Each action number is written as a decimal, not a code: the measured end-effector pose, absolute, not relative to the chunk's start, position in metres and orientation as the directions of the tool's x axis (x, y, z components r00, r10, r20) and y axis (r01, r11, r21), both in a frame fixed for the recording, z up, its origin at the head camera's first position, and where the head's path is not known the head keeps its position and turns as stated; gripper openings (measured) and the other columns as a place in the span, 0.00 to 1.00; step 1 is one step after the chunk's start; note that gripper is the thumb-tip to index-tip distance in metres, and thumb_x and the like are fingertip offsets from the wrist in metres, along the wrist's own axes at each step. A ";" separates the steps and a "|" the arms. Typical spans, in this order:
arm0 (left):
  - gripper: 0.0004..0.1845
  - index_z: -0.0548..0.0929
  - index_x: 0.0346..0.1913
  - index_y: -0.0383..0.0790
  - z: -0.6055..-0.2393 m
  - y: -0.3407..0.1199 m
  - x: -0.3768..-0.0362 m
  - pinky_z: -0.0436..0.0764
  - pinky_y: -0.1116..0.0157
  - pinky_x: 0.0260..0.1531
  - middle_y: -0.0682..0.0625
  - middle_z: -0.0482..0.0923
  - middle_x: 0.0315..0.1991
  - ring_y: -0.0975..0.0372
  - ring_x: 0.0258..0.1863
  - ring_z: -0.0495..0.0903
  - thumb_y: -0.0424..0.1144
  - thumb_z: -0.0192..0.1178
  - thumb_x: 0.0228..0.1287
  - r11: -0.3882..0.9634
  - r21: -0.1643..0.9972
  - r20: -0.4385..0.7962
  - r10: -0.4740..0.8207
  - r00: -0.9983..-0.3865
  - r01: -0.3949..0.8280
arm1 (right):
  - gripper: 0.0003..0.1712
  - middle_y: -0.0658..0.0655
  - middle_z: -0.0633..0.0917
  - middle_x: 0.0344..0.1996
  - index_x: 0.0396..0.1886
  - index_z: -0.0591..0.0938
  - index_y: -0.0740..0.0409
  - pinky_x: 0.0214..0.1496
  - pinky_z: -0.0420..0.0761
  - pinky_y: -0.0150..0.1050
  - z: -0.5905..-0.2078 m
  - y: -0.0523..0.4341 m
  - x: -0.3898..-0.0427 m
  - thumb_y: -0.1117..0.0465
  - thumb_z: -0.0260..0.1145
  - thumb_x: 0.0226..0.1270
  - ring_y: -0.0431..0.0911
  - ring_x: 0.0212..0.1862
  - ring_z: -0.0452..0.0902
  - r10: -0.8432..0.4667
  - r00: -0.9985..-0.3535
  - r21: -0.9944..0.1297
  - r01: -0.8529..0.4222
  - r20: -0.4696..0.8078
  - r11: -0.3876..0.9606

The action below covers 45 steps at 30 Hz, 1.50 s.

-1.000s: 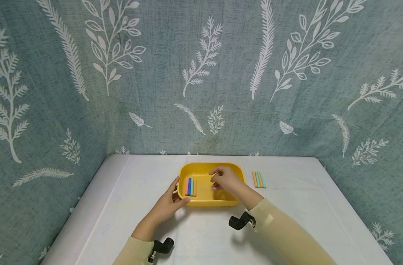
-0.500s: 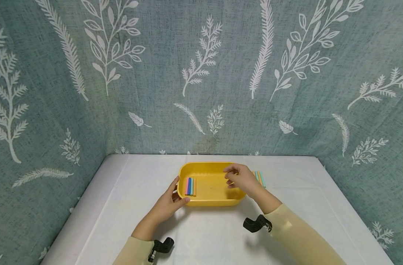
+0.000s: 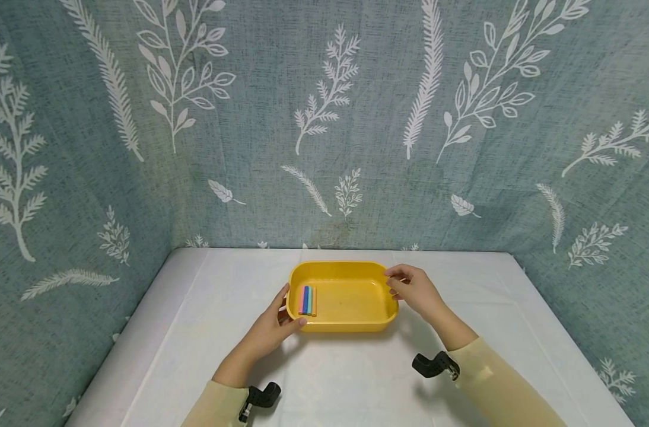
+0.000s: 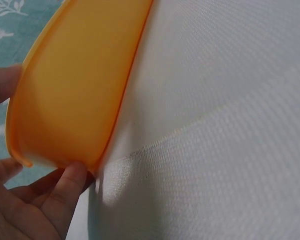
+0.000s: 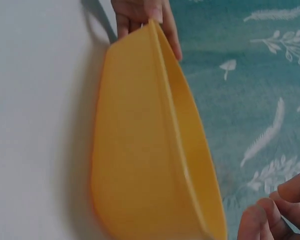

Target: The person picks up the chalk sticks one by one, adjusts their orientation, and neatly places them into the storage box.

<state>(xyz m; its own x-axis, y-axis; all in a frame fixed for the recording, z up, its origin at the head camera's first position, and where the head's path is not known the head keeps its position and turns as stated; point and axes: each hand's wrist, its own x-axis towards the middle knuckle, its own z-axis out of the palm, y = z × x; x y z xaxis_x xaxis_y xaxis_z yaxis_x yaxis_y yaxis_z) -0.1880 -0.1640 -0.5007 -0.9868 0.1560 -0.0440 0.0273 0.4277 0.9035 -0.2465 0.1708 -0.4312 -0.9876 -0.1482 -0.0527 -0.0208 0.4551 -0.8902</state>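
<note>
A yellow plastic tray (image 3: 351, 326) with rounded corners rests on the white-covered table. Several coloured chalk sticks (image 3: 307, 300), pink, blue, light blue and orange, lie side by side at its left end. My left hand (image 3: 268, 332) holds the tray's left end, thumb on the near corner and fingers along the side. In the left wrist view the tray's outer wall (image 4: 80, 75) sits among those fingers. Over the right rim is my right hand (image 3: 415, 290), fingers loosely bent with nothing visible in them. The right wrist view shows the right fingertips (image 5: 252, 215) apart from the tray.
White cloth (image 3: 330, 379) covers the table, which reaches back to a teal curtain (image 3: 260, 148) with white leaf patterns. Curtain also hangs along both sides. A black camera mount (image 3: 433, 365) sits on the right wrist, another mount (image 3: 263, 396) on the left.
My right hand has moved right, from over the tray's inside to its right rim, and now covers the row of sticks on the table there. The left hand and tray stay put.
</note>
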 end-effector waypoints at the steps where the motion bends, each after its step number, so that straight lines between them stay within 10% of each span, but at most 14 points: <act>1: 0.51 0.45 0.82 0.48 -0.501 -0.164 -0.188 0.72 0.51 0.65 0.38 0.60 0.74 0.46 0.67 0.71 0.49 0.67 0.66 0.429 0.903 -0.044 0.156 -0.987 0.028 | 0.15 0.67 0.82 0.44 0.55 0.81 0.67 0.44 0.87 0.46 -0.432 0.174 -0.246 0.64 0.61 0.74 0.51 0.39 0.81 -0.142 -0.989 -0.887 -0.024 -0.047 0.461; 45: 0.52 0.46 0.82 0.49 -0.499 -0.163 -0.188 0.73 0.53 0.64 0.39 0.61 0.74 0.47 0.67 0.72 0.50 0.68 0.65 0.421 0.907 -0.063 0.141 -0.988 0.002 | 0.19 0.65 0.82 0.42 0.60 0.77 0.68 0.30 0.80 0.41 -0.483 0.257 -0.279 0.62 0.59 0.74 0.48 0.31 0.80 -0.016 -0.998 -0.724 0.029 -0.056 0.689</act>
